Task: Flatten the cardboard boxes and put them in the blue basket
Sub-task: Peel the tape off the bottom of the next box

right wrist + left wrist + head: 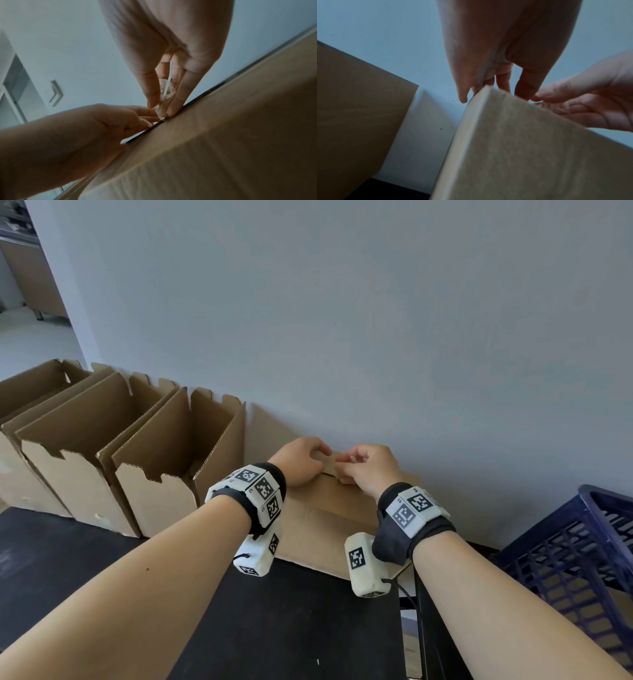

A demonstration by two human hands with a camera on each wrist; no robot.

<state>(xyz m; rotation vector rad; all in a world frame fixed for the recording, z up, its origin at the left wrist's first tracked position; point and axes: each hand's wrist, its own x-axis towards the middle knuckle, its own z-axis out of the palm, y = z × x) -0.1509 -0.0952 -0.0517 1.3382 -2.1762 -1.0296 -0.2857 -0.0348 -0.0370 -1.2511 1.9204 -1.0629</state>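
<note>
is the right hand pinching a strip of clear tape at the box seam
Yes: in the right wrist view the right hand pinches a crumpled strip of clear tape between thumb and finger, right at the seam of the cardboard box.

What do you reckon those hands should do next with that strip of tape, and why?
Probably keep peeling: the right hand pinches a clear tape strip lifted off the seam of the closed box, while the left hand holds the box's top edge. The seam looks only partly freed, so pulling the tape further along it should let the flaps open for flattening.
</note>
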